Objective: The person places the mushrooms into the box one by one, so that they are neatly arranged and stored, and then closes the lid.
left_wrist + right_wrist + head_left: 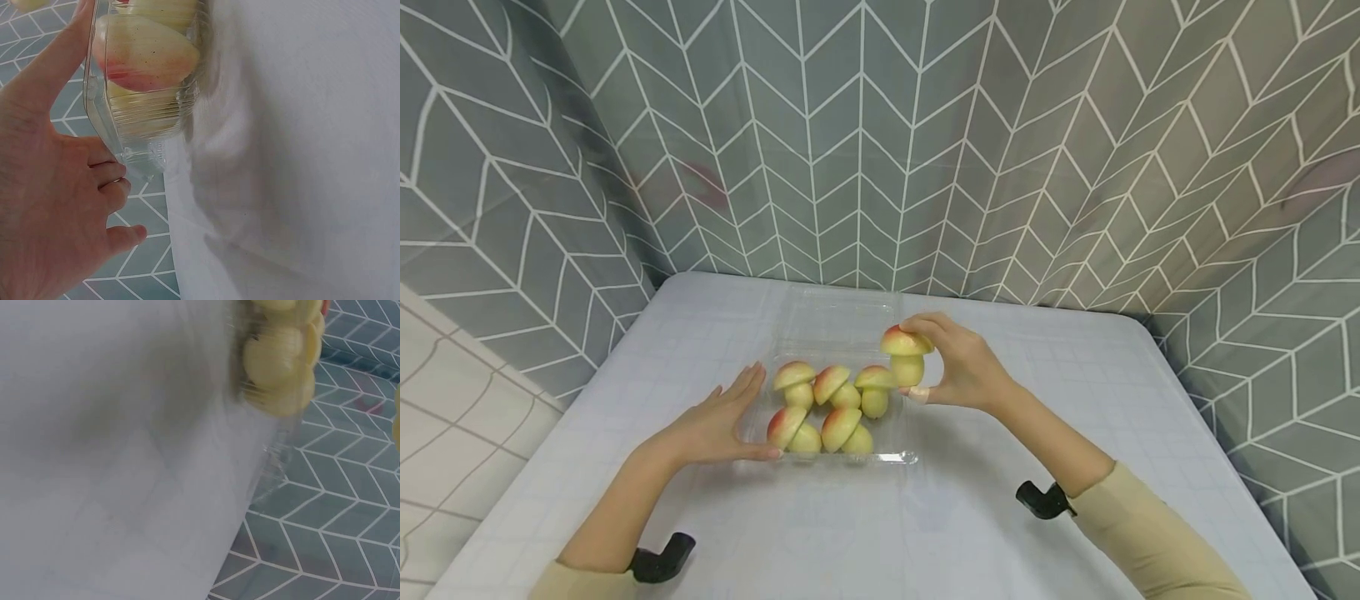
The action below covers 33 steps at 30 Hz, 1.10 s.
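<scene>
A clear plastic clamshell box (895, 457) lies on the table with its lid (838, 312) folded back. Several yellow mushroom figures (831, 385) with red-tinged caps sit inside it in two rows. My left hand (718, 425) rests against the box's left side, fingers straight along the wall and thumb at the near corner. In the left wrist view, this hand (56, 206) touches the box's rim. Above the box's right edge, my right hand (962, 367) pinches an upright mushroom figure (907, 357), fingers on its cap and thumb under the stem. The right wrist view leaves that hand out.
A white cloth covers the table (1060, 383). Grey curtains (880, 142) with white chevron lines stand behind and at both sides. Black wrist mounts (662, 558) stick out by both sleeves, just above the tabletop. Pale tiles (460, 450) show at the left.
</scene>
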Available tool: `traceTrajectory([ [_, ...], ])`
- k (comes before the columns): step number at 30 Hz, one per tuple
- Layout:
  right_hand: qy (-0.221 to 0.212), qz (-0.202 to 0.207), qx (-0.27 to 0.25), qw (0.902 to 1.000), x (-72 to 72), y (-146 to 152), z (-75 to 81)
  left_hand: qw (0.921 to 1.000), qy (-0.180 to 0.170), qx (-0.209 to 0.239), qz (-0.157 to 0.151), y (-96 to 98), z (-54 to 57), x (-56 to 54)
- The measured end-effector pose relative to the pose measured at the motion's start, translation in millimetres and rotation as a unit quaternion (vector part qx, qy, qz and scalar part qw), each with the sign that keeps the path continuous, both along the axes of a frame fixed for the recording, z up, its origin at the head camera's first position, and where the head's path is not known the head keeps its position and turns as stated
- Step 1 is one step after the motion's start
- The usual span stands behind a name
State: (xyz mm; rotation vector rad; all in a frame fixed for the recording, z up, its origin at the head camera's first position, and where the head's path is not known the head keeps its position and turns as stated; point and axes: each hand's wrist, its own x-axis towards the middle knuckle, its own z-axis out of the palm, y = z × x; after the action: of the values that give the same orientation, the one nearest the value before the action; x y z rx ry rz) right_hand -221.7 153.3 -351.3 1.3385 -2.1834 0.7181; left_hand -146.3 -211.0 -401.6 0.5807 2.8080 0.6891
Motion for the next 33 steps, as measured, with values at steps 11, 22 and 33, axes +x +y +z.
traceTrajectory([
  [11,-0.047,0.015,0.087,0.995,12.8,-12.5,-27.7,1.0,-0.003,-0.002,-0.001,-2.0,-2.8,-1.5],
  [22,-0.084,0.001,0.2,0.9762,18.4,-19.5,-31.5,0.9999,-0.01,-0.004,-0.004,-2.1,-1.3,-3.7],
  [33,-0.102,0.005,0.238,0.9658,17.5,-26.9,-31.4,0.9999,-0.012,-0.001,-0.001,-3.0,-2.9,-3.7],
])
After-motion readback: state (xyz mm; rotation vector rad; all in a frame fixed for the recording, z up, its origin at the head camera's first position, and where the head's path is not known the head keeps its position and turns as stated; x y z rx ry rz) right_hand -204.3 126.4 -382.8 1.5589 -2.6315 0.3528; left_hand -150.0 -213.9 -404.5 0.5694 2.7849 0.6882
